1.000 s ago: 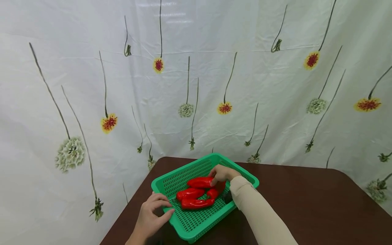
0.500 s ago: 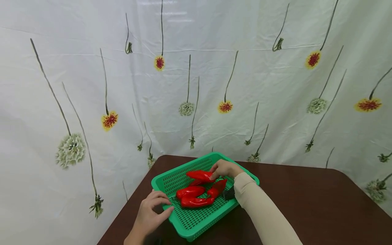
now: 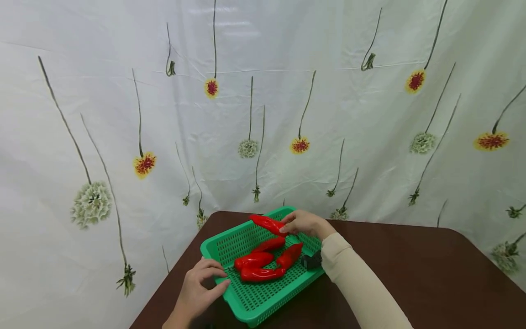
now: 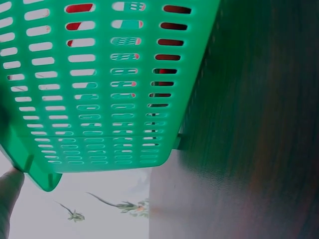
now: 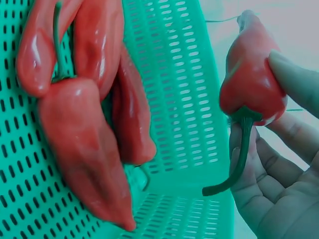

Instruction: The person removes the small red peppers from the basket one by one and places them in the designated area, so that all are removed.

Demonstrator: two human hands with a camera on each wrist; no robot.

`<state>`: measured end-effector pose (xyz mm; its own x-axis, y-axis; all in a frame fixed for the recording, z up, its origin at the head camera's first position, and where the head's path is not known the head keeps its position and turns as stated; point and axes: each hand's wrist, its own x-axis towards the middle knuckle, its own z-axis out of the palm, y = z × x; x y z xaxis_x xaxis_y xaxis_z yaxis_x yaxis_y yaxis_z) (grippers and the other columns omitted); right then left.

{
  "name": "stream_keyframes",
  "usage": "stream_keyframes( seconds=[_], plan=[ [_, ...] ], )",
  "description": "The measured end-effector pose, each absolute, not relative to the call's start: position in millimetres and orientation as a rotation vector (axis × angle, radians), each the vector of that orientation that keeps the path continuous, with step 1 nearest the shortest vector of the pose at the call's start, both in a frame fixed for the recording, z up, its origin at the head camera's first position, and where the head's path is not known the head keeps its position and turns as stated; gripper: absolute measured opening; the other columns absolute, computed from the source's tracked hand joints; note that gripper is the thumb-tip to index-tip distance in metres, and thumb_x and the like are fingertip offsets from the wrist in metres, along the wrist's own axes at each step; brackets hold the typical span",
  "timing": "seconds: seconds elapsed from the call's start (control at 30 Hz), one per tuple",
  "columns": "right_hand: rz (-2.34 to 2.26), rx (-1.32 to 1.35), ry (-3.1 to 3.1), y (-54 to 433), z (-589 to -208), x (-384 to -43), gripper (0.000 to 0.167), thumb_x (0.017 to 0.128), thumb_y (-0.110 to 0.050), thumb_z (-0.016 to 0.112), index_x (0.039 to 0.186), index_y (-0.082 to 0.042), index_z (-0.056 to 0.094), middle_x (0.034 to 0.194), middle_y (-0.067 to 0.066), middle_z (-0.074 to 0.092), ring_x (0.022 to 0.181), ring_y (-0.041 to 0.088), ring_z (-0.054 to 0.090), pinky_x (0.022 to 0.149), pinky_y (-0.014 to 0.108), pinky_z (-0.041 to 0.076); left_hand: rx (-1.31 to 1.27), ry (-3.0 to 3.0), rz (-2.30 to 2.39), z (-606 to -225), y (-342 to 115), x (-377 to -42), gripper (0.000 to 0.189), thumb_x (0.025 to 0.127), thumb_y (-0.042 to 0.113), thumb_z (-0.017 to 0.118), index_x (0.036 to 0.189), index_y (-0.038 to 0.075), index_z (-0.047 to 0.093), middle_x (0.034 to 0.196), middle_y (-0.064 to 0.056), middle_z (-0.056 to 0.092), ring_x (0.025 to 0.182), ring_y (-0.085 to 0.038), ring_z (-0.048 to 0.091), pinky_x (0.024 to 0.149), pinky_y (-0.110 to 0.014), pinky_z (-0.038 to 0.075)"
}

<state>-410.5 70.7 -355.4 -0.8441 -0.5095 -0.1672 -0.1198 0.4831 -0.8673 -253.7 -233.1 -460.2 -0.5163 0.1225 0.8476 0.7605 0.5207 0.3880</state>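
Observation:
My right hand (image 3: 306, 223) pinches a red pepper (image 3: 268, 224) between thumb and fingers, raised above the green basket (image 3: 263, 316). In the right wrist view this pepper (image 5: 251, 74) has its curved green stem pointing down. Several more red peppers (image 3: 262, 274) lie in the basket. One lying pepper (image 5: 82, 144) shows its green stem in the right wrist view. My left hand (image 3: 199, 285) rests at the basket's left rim, fingers loosely bent, with a gap between thumb and index finger. In the left wrist view, one finger (image 4: 9, 194) touches the rim corner; the others are hidden.
The basket stands on a dark brown table (image 3: 390, 265), which extends to the right. Behind it hangs a white cloth (image 3: 279, 173) with printed flowers. A small black device (image 3: 312, 261) sits under my right wrist, over the basket's right side.
My right hand has lifted the pepper from the basket floor to about the height of the far rim, uncovering another pepper beneath. The left hand has stayed at the rim.

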Motion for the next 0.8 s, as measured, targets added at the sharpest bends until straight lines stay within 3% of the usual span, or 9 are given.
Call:
stream_keyframes(
  seconds=[0.13, 0.3, 0.43, 0.67, 0.8],
  plan=[
    [-1.353, -0.561, 2.313, 71, -344, -407, 0.04, 0.094, -0.013, 0.069, 0.131, 0.002, 0.062, 0.118, 0.013, 0.068, 0.101, 0.026, 0.063, 0.103, 0.047, 0.049, -0.705, -1.95, -0.989, -457, -233, -255, 0.03, 0.065, -0.005, 0.087, 0.078, 0.019, 0.075, 0.088, 0.008, 0.068, 0.082, -0.01, 0.061, 0.087, -0.019, 0.047],
    [-1.417, -0.58, 2.271, 72, -339, -398, 0.042, 0.094, -0.014, 0.069, 0.132, 0.002, 0.061, 0.125, 0.014, 0.066, 0.103, 0.019, 0.065, 0.105, 0.046, 0.05, -0.708, -1.961, -1.002, -457, -231, -251, 0.029, 0.066, -0.005, 0.087, 0.079, 0.019, 0.075, 0.088, 0.007, 0.067, 0.083, -0.009, 0.06, 0.076, -0.019, 0.05],
    [-1.489, -0.585, 2.248, 74, -338, -389, 0.041, 0.096, -0.015, 0.068, 0.132, 0.002, 0.061, 0.125, 0.014, 0.067, 0.104, 0.018, 0.066, 0.104, 0.045, 0.05, -0.687, -1.977, -1.002, -460, -228, -249, 0.032, 0.066, -0.004, 0.087, 0.079, 0.022, 0.075, 0.088, 0.009, 0.067, 0.083, -0.008, 0.06, 0.075, -0.022, 0.051],
    [-1.743, -0.505, 2.291, 75, -341, -378, 0.037, 0.098, -0.018, 0.066, 0.127, 0.005, 0.063, 0.114, 0.014, 0.07, 0.095, 0.019, 0.063, 0.09, 0.035, 0.053, -0.699, -1.97, -1.009, -457, -230, -251, 0.035, 0.065, -0.006, 0.087, 0.08, 0.023, 0.074, 0.089, 0.007, 0.067, 0.084, -0.008, 0.059, 0.074, -0.016, 0.049],
    [-1.907, -0.414, 2.271, 81, -348, -377, 0.038, 0.097, -0.017, 0.066, 0.127, 0.006, 0.062, 0.121, 0.018, 0.067, 0.097, 0.019, 0.065, 0.091, 0.035, 0.054, -0.696, -1.975, -1.011, -457, -229, -250, 0.033, 0.066, -0.005, 0.087, 0.079, 0.022, 0.074, 0.089, 0.008, 0.067, 0.084, -0.007, 0.059, 0.074, -0.015, 0.049]
  ],
)
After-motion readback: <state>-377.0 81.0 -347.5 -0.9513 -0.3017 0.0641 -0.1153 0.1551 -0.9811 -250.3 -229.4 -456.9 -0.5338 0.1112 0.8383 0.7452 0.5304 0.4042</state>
